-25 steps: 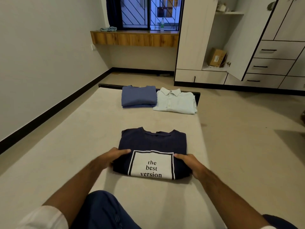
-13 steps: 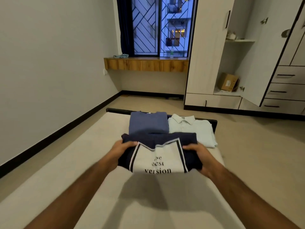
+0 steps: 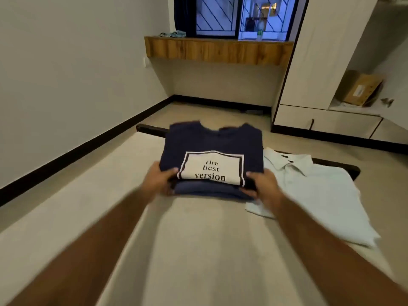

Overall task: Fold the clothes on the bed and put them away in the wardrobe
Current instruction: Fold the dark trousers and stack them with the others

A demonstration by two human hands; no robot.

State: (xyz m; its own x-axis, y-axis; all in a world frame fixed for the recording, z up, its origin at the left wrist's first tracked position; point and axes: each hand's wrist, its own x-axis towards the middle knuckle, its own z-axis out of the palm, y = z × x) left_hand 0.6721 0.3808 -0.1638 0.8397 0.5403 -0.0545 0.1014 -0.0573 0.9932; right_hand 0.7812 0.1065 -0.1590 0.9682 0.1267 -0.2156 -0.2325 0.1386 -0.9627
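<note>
A pale shirt (image 3: pixel 309 191) lies right of centre on the bed (image 3: pixel 198 250). Centre frame, left hand (image 3: pixel 157 181) and right hand (image 3: pixel 262 184) grip the navy tee (image 3: pixel 212 142) atop a blue garment (image 3: pixel 207 191).

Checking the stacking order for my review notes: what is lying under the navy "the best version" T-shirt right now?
A folded blue garment shows under the near edge of the navy T-shirt, between the left hand and right hand. The shirt covers the rest of it, so anything else underneath is hidden.

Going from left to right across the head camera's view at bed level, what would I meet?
Left hand → navy printed T-shirt → right hand → pale folded shirt, lying on the bed.
</note>
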